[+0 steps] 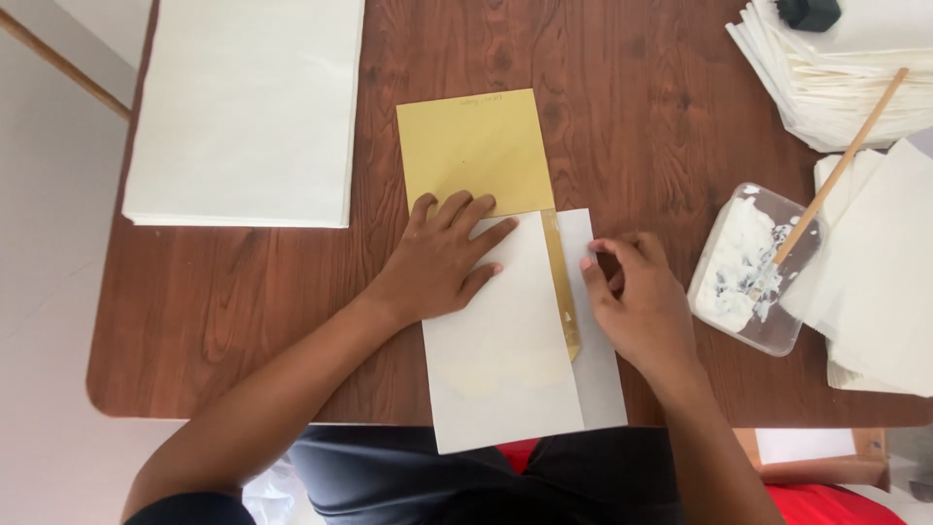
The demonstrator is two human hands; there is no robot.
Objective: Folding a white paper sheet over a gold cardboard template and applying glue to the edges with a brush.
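Item: folded white paper sheet (501, 360), matte, rectangular, lying at the near edge of the desk (243, 311) and overhanging it slightly. A narrow side flap (598, 369) of the same paper runs along its right edge. Between sheet and flap shows a thin strip of the gold card (476, 151), glossy, rectangular, whose upper part lies bare above the sheet; faint handwriting sits near its top edge.

Left hand (437, 262): flat, fingers spread, pressing the sheet's upper left corner, fingertips reaching onto the gold card.

Right hand (637, 297): fingers curled, thumb and forefinger pinched at the flap's top edge.

Desk: dark reddish-brown wood grain, rounded corner.

Also present: a neat stack of large white sheets (243, 107), far left; a fanned heap of white paper (836, 87), far right; further white sheets (880, 282) at the right edge; a clear plastic tray (753, 272) smeared with white paste, a wooden-handled brush (836, 170) resting in it.
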